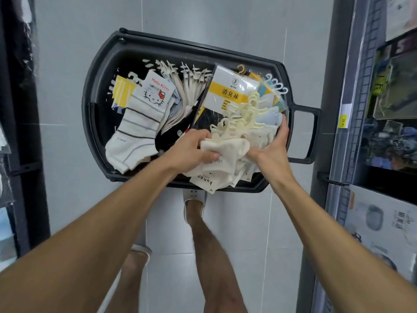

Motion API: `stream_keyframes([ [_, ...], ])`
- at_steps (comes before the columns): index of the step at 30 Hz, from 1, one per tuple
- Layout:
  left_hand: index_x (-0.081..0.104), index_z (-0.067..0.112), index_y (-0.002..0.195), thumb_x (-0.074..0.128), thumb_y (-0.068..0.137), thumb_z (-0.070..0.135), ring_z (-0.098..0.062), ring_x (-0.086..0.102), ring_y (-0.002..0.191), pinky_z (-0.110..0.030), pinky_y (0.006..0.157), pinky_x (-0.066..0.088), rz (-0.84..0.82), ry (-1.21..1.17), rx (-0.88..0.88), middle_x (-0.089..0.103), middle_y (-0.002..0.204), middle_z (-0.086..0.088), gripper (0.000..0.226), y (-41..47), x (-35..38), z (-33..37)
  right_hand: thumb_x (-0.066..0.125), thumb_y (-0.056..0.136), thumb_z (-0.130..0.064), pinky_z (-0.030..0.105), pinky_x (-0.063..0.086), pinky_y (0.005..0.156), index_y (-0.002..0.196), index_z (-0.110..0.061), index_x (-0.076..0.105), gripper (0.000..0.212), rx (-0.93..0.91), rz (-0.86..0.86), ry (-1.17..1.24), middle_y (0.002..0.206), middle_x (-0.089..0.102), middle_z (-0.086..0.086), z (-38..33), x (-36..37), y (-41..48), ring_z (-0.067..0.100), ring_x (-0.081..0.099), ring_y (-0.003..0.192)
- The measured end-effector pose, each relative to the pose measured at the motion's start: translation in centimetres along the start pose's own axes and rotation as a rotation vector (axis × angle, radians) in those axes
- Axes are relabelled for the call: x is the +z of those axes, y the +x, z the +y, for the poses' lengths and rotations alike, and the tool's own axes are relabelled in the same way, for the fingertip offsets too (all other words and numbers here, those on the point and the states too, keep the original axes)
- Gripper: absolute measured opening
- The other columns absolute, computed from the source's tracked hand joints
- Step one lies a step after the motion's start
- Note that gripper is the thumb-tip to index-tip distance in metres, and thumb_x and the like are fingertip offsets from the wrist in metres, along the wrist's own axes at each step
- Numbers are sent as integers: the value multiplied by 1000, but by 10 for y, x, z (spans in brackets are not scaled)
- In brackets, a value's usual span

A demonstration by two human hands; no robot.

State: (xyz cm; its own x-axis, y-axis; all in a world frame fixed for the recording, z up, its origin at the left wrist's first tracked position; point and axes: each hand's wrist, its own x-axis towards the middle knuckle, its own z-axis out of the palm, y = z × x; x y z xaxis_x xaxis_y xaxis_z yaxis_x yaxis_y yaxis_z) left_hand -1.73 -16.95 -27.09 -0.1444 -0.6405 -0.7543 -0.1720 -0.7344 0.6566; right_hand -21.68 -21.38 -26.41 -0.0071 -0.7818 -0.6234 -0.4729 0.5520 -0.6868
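cream sock bundle (pixel 228 149) sat at the near right of the dark basket (pixel 94 86), partly over the near rim, card labels hanging past the edge. we judged it light and very soft: knit fabric that squashes and sags, nothing fragile in the cloth. the cream plastic hangers (pixel 244 114) at its top were the stiff bit, thin hooks that tangle and could snag on the plastic pack (pixel 225 91) just behind them. with many pairs loose in one stack, we judged it would fan out or shed a pair if held at one point only. the best hold looked like the fabric just under the hangers, squeezed from both sides, or a hand under the stack.

left hand (pixel 191 147) sat over the bundle's left end, knuckles up, fingers curled over the top sock, thumb pinching from the near side: a firm grab. right hand (pixel 274 141) stood on edge against the bundle's right side, palm facing left, fingers mostly straight and pointing away from us, cupping not clamping. its thumb went under the fabric; we couldn't tell how far. both forearms stretched out and down. striped socks (pixel 135 132) and black socks (pixel 168 137) lay to the left, untouched.
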Motion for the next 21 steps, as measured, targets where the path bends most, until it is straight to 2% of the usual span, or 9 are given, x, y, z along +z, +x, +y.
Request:
stream_keyframes([
  [1, 58, 16, 91, 75, 84, 7, -21, 60, 94, -23, 74, 50, 95, 10, 20, 59, 107, -6, 20, 6, 7, 2, 94, 61, -30, 43, 35, 117, 155, -29, 7, 129, -4, -15, -38, 155, 28, -3, -1, -1, 1, 13, 34, 143],
  [3, 53, 19, 118, 76, 82, 6, -23, 56, 114, -35, 97, 48, 177, -12, 28, 52, 128, -8, 45, 15, 18, 3, 96, 54, -36, 43, 36, 116, 154, -26, 10, 132, -5, -43, -74, 151, 32, -1, -4, -1, 1, 14, 37, 141],
  [5, 30, 19, 146, 78, 80, 5, -21, 48, 128, -38, 110, 39, 171, -51, 6, 44, 143, -6, 83, 20, 23, 2, 96, 56, -28, 43, 42, 112, 150, -21, 23, 120, 15, -73, -35, 145, 44, 2, -7, -3, 2, 16, 48, 134],
  [6, 20, 19, 152, 78, 79, 3, -20, 45, 130, -37, 112, 37, 155, -84, -10, 41, 146, -4, 94, 22, 24, 2, 95, 59, -19, 42, 46, 108, 144, -18, 33, 105, 32, -89, -13, 139, 53, 2, -9, -6, 4, 15, 55, 127],
  [9, 21, 19, 154, 82, 74, 1, -18, 52, 122, -34, 105, 42, 110, -180, -74, 51, 135, -2, 103, 24, 20, -2, 87, 67, -3, 39, 56, 96, 125, -14, 58, 67, 65, -179, 14, 123, 67, 6, -13, -12, 8, 14, 68, 108],
  [12, 33, 18, 150, 85, 66, -4, -18, 60, 111, -32, 94, 49, 119, -253, -113, 59, 127, -4, 102, 22, 17, -7, 85, 67, 2, 34, 56, 93, 116, -25, 54, 64, 60, -161, 14, 132, 55, 12, -14, -8, 6, 19, 62, 115],
  [17, 46, 10, 141, 86, 61, -10, -12, 66, 100, -26, 86, 54, 134, -371, -76, 67, 115, -1, 91, 5, 18, -11, 78, 67, 17, 20, 57, 74, 126, -9, 55, 68, 54, -240, 171, 110, 75, 2, -19, -9, -6, 12, 72, 100],
  [19, 48, 15, 138, 91, 56, -1, -9, 66, 100, -17, 80, 53, 139, -381, -20, 66, 115, 3, 93, -8, 16, -5, 81, 64, 10, 22, 57, 77, 124, -8, 59, 66, 39, -269, 181, 109, 75, 1, -26, -15, -13, 14, 72, 101],
  [21, 45, 23, 137, 92, 48, 16, -10, 62, 110, -16, 85, 52, 159, -352, 46, 60, 124, 2, 101, -25, 13, 5, 79, 61, 0, 30, 55, 84, 122, -1, 61, 64, 15, -313, 182, 113, 73, 9, -35, -22, -22, 23, 70, 107],
])
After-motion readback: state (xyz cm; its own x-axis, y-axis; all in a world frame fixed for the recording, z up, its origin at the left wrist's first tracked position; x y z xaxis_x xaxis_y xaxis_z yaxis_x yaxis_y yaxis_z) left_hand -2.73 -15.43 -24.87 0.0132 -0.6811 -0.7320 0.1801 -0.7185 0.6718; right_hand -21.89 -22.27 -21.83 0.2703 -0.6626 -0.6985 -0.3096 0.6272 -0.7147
